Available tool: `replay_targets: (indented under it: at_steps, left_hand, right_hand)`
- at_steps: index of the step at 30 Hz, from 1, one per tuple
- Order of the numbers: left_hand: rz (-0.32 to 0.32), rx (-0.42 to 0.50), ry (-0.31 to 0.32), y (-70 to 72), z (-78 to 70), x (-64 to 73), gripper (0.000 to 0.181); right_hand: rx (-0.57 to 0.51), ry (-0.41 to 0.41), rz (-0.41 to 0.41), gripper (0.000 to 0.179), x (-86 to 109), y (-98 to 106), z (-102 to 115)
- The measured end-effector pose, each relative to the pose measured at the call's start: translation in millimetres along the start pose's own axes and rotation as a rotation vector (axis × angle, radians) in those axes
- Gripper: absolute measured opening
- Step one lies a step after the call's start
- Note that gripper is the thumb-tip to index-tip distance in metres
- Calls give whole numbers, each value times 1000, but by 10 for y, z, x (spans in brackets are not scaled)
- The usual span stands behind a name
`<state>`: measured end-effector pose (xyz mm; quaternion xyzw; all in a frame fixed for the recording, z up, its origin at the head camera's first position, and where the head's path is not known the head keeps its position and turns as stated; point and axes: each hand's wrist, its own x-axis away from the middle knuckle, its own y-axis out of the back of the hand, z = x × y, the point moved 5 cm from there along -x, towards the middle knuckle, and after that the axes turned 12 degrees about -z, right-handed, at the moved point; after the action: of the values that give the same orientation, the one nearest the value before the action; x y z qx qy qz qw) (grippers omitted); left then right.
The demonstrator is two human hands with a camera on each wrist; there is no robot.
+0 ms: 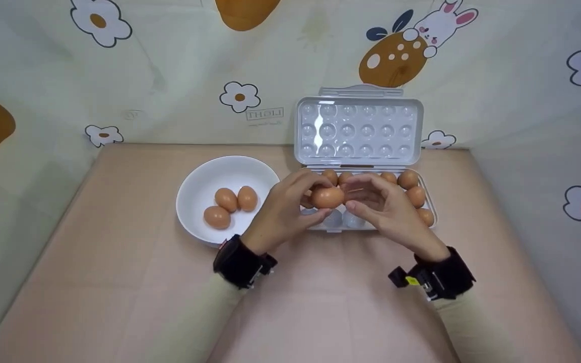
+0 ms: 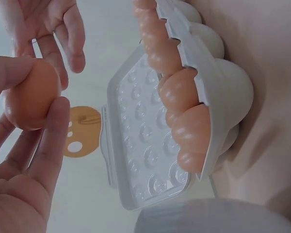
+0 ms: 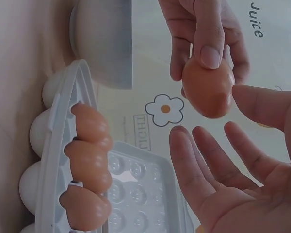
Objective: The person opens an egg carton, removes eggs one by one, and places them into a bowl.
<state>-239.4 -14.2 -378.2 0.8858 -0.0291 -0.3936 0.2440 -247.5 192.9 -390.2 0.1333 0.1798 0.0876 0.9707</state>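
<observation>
A brown egg (image 1: 327,197) is pinched between the thumb and fingers of my left hand (image 1: 282,209), above the egg carton (image 1: 429,206). My right hand (image 1: 401,219) is beside the egg, its fingers apart and extended. In the right wrist view, the right thumb (image 3: 266,104) comes up to the held egg (image 3: 207,90); whether it touches cannot be told. Brown eggs (image 1: 408,179) sit in the carton's back and right cups, partly hidden by my hands. Pale cups (image 1: 353,219) show along its front.
The carton's clear lid (image 1: 361,132) stands open against the patterned cloth backdrop (image 1: 174,65). Left of the carton, a white bowl (image 1: 242,169) holds three brown eggs (image 1: 226,199) on the pinkish tabletop (image 1: 119,242). My left wrist is close to the bowl's rim.
</observation>
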Motion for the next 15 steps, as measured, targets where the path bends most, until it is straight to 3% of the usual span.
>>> replay_targets:
  at_steps: [6, 15]
  left_hand:
    - [13, -38, 57, 188, 5, -49, 40]
    - [29, -21, 127, 488, 28, -80, 40]
  right_hand:
    - [19, 57, -39, 42, -12, 76, 16]
    - [145, 123, -84, 41, -51, 154, 17]
